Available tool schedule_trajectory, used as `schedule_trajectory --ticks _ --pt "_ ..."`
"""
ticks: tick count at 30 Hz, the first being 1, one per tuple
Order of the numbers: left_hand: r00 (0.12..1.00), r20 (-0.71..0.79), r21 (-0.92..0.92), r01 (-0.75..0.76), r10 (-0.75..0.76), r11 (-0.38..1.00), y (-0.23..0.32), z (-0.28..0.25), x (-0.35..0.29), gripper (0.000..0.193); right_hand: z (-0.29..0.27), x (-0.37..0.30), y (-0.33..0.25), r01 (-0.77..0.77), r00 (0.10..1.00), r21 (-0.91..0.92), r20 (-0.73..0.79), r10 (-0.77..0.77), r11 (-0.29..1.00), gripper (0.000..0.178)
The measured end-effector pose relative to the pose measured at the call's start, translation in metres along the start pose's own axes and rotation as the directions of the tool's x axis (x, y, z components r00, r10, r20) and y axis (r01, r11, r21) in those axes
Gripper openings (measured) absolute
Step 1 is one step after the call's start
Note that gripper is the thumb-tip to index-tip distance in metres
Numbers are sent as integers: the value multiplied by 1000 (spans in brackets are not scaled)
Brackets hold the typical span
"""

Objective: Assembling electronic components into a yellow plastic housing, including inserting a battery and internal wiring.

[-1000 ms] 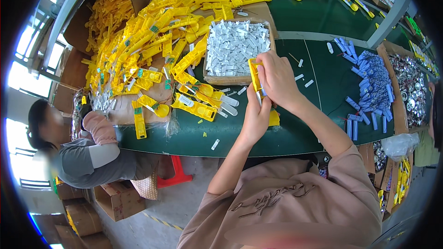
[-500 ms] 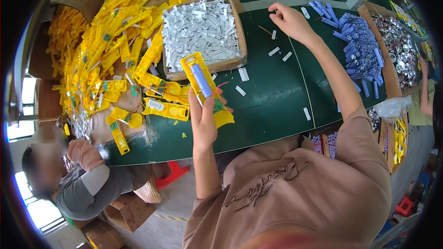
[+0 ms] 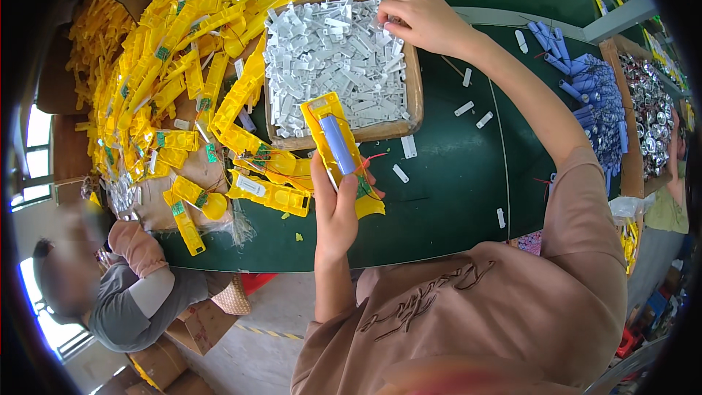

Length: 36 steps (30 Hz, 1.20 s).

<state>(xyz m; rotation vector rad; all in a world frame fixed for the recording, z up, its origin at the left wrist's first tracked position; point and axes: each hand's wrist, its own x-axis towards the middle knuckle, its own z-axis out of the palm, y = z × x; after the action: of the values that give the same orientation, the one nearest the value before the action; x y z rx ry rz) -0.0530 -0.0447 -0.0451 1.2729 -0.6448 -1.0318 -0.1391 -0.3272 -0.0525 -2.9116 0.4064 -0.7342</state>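
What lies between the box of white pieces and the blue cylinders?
Head view: loose white pieces, a thin stick and bare green tabletop, with the right forearm above.

Plastic clips [image 3: 336,58] in box [image 3: 414,102] on workbench [image 3: 446,175]; casing heap [image 3: 139,66] to left; battery cells [image 3: 596,102] to right, reflector cups [image 3: 649,102] beyond; single casing [image 3: 317,128] in left hand [image 3: 338,212], before box.

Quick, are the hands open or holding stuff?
Left hand: holding a yellow casing with a blue cylinder in it.
Right hand: curled over white parts; can't tell if holding anything.
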Motion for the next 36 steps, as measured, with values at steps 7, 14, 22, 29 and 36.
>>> schedule_trajectory --ticks 7,14,22,29,36 --pt "998 45 -63 46 -43 997 3 -3 4 44 0 3 -1 -45 998 -20 38 45 999 5" --pt "999 43 -71 26 -23 997 4 -5 -5 43 -26 -8 -15 -205 978 509 138 156 836 10" --pt "989 124 -68 -69 77 995 19 12 -28 46 -69 -35 -93 -343 916 936 351 196 -75 12" --pt "978 185 -22 -90 93 996 27 23 -57 51 -88 -49 -141 -228 957 969 205 204 95 10" --pt "968 163 39 -198 190 979 26 23 -73 46 -94 -56 -167 116 978 513 -208 -8 850 21"
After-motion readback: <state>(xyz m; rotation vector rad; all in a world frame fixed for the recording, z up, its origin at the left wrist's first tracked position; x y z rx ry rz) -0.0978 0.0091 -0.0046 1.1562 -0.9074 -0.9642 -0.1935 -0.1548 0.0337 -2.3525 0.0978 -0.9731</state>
